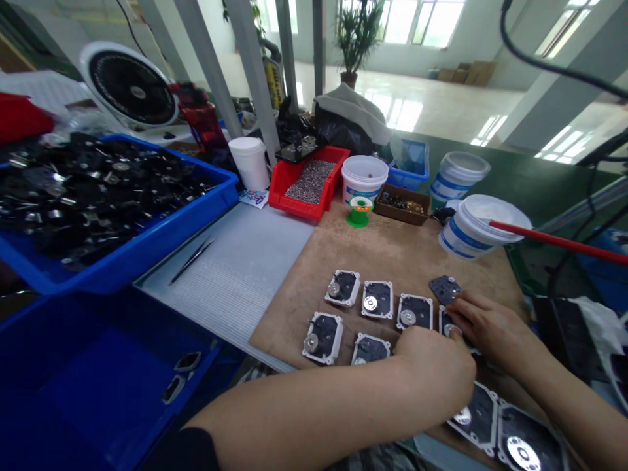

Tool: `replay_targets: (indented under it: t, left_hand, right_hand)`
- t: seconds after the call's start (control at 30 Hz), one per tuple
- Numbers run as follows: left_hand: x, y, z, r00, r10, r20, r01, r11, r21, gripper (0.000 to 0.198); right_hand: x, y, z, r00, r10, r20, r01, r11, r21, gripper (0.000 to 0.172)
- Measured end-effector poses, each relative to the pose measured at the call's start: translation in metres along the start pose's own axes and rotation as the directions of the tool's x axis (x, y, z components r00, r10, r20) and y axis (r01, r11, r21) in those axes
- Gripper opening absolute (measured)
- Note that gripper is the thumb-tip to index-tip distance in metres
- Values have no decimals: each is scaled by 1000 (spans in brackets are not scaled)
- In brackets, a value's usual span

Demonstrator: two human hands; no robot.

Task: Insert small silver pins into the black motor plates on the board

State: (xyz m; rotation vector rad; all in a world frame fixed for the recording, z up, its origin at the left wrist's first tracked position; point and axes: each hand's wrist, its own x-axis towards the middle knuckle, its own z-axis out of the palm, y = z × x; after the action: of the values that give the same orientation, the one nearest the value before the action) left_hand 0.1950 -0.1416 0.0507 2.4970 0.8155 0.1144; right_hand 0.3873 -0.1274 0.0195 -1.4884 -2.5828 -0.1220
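Both hands meet at one white-framed black housing with a silver disc, on the brown mat. My right hand bends its fingers over the far right side of that housing, gripping it. Curled closed, my left hand reaches across from the left; its fingertips are mostly hidden at the disc, and what they pinch I cannot make out. Just beyond the right fingers lies a loose dark plate. Several similar housings surround the hands, among them one at the back and one at the near right.
On the left stands a blue crate heaped with black parts, above a blue bin. Tweezers lie on the ribbed grey surface. Behind are a red tray of small metal pieces, a solder spool, and white buckets.
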Motion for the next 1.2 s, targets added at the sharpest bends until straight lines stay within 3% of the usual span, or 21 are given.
replay_targets:
  t: [0.27, 0.37, 0.4, 0.43, 0.47, 0.53, 0.57, 0.6, 0.7, 0.8, 0.87, 1.03, 1.2]
  left_hand:
    - [4, -2, -2, 998, -49, 25, 51, 992, -115, 51]
    - [4, -9, -12, 997, -69, -24, 63, 978, -199, 39]
    - [3, -11, -16, 995, -86, -45, 69, 951, -303, 34]
    - [1, -13, -21, 992, -119, -50, 81, 874, -479, 31]
    - [-2, -15, -25, 986, -162, -29, 98, 719, -688, 29]
    - [-8, -14, -29, 968, -235, 86, 133, 191, -973, 29]
    - [-11, -11, -29, 956, -250, 153, 143, -58, -988, 30]
    - [-14, -8, -28, 945, -259, 200, 147, -209, -967, 32]
    - [-21, 5, -19, 904, -279, 323, 163, -473, -866, 40]
    - [-24, 14, -11, 853, -262, 450, 150, -704, -694, 45]
    - [-25, 16, -10, 852, -271, 447, 108, -746, -657, 44]
    - [-25, 12, -12, 906, -256, 337, 9, -785, -620, 33]
    - [-25, 10, -11, 884, -259, 389, 69, -751, -656, 42]
  right_hand:
    - [10, 0, -2, 999, 45, -8, -45, 995, 84, 31]
    - [9, 2, -21, 993, 93, -69, -85, 991, 103, 31]
    - [7, 0, -32, 986, 129, -109, -118, 988, 101, 32]
    - [3, -5, -44, 973, 173, -154, -159, 982, 97, 32]
    - [-1, -14, -56, 955, 220, -199, -205, 974, 97, 32]
    - [-9, -41, -77, 927, 274, -255, -251, 961, 117, 29]
    - [-12, -57, -83, 924, 274, -268, -245, 960, 134, 28]
    - [-13, -75, -87, 940, 217, -262, -185, 972, 141, 28]
    - [-10, -119, -81, 968, 45, -246, -49, 999, -11, 26]
    - [-2, -134, -68, 960, 1, -281, -24, 997, -80, 25]
    - [1, -130, -64, 956, -21, -294, 2, 998, -62, 27]
    - [1, -113, -66, 943, -2, -334, -14, 999, -44, 29]
    - [-1, -112, -60, 970, -32, -242, 17, 998, -66, 29]
